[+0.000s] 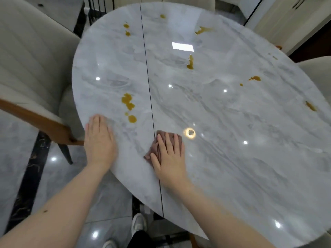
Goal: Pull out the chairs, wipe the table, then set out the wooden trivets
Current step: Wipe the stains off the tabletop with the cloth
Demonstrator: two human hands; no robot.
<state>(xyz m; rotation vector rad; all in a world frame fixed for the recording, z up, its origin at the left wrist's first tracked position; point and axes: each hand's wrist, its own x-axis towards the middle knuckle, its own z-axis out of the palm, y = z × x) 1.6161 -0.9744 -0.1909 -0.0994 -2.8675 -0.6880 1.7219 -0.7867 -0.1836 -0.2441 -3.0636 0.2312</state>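
Note:
A glossy grey marble table [223, 131] fills the view, with a dark seam down its middle. Several amber-brown spill stains [128, 102] dot its top, most of them toward the far side and right edge. My right hand [169, 157] lies flat, fingers together, pressing a crumpled brown cloth [155, 149] onto the table near the seam at the near edge. My left hand [99, 140] rests flat and bare on the near-left rim. A cream upholstered chair [30, 68] with a wooden frame stands at the left, close to the table. No trivets are in view.
Another cream chair [317, 72] sits at the right edge of the table and one more at the far end. Pale cabinets [284, 22] stand at the back right. The floor [16, 140] is shiny grey tile with black strips; my white shoes [138, 224] show below.

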